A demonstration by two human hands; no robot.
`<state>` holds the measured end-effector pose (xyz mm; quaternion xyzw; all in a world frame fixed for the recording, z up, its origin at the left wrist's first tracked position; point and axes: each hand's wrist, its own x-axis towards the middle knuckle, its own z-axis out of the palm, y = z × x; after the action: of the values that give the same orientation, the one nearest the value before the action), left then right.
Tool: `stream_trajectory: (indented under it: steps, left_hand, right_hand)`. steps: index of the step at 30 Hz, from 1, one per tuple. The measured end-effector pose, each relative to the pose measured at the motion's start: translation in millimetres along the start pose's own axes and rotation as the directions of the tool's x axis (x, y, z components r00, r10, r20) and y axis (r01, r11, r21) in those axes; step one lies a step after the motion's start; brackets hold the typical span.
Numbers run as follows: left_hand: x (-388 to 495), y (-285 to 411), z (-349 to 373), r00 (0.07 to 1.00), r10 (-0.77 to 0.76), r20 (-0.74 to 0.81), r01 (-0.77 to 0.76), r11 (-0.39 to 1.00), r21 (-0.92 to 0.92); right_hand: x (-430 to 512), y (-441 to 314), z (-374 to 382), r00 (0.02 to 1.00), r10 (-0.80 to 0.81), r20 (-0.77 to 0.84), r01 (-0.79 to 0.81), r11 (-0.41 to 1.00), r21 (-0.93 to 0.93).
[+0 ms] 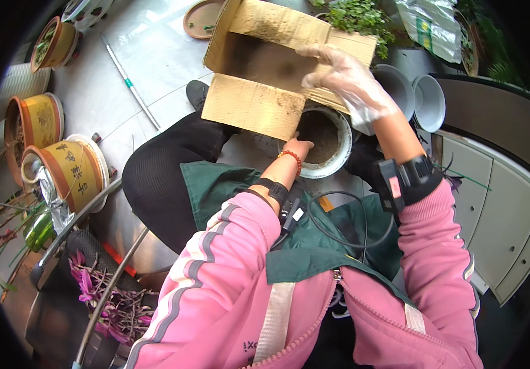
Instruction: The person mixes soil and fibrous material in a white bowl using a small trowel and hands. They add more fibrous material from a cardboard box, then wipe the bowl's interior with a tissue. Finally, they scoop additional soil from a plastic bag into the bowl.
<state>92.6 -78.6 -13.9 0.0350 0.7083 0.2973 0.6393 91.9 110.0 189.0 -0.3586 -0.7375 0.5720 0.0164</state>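
My right hand (339,76), in a clear plastic glove, is above the opening of a cardboard box (253,101), fingers apart with nothing visible in them. Dark soil smudges mark the box flaps, and its inside looks brown and blurred. My left hand (301,145) is bare, with a red bead bracelet (292,157) at the wrist. It holds the near corner of the box flap, most of its fingers hidden by the cardboard. Below the flap stands a round white-rimmed pot (349,138) with soil (322,138) inside, partly covered by the box.
Two grey pots (429,104) stand right of the box, before a white cabinet (486,184). Leafy plants (352,20) and a plastic bag (431,32) are behind. Several planters (69,173) and a pole (129,83) lie leftward. A looped cable (362,196) rests on my green apron (228,184).
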Motion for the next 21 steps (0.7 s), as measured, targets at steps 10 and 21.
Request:
stream_trajectory:
  steps: [10, 21]
  left_hand:
    - [-34, 28, -4, 0.946, 0.063, -0.319, -0.012, 0.987, 0.16]
    - [-73, 131, -66, 0.999, 0.032, -0.022, -0.034, 0.481, -0.876]
  right_hand:
    - [-120, 187, 6, 0.822, 0.554, -0.131, -0.54, 0.686, -0.488]
    - [-97, 308, 54, 0.697, 0.686, -0.21, -0.669, 0.727, 0.158]
